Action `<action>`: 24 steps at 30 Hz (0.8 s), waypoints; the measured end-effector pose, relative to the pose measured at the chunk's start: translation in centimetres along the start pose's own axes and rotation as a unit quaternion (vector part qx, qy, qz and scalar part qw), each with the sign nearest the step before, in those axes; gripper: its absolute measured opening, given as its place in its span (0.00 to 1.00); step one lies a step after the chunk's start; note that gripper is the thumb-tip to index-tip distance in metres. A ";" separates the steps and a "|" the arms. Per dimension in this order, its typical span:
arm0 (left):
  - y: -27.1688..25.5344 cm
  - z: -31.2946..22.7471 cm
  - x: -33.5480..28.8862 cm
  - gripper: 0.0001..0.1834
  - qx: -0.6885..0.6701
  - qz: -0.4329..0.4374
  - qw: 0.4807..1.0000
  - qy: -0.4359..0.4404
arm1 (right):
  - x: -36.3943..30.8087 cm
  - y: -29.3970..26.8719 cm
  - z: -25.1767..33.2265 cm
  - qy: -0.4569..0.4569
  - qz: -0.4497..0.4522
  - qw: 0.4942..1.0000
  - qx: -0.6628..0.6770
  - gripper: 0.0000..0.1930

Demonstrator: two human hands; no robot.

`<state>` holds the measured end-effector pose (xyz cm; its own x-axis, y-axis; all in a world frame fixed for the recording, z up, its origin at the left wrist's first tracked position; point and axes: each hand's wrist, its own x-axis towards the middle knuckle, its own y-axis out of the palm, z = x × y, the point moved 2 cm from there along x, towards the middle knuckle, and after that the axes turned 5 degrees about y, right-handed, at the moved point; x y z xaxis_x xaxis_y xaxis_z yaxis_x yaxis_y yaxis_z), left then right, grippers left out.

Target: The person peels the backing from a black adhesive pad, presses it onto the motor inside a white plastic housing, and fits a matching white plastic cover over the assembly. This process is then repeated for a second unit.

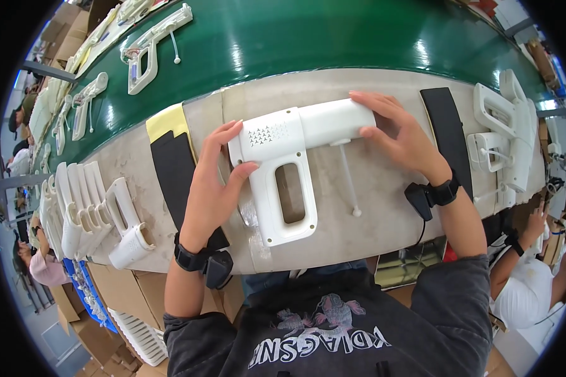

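Observation:
A white plastic gun-shaped housing [277, 135] lies across the worktable in front of me, its barrel pointing right and its looped handle toward me. Triangular vent holes mark its left end, and small screw holes show on the body and handle. My left hand [215, 182] grips the rear end, thumb near the top of the handle and fingers over the far edge. At the barrel's right end my right hand [401, 135] closes with thumb and fingers around the tip. A thin white cord with a ball end [349, 182] hangs from under the barrel onto the table.
Black padded strips [173, 169] lie left and right of the housing. White shell halves [85, 207] line the table's left side; more white housings [503, 138] are stacked at right. A green conveyor [321, 38] beyond carries open gun-shaped shells [148, 56]. Other people work at both sides.

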<state>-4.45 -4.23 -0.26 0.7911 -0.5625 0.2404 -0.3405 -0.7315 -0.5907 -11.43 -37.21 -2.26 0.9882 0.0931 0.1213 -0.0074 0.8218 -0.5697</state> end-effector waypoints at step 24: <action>0.9 -9.4 -3.1 0.45 -0.214 0.079 0.968 0.100 | -18.9 -6.6 10.9 0.203 -0.104 0.892 0.389 0.36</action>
<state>-11.96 -6.73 5.68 0.6125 -0.7128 0.3417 -0.6631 -0.6986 -0.2688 -31.77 -38.25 8.08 0.9532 -0.1885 -0.2366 0.2351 0.9538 0.1872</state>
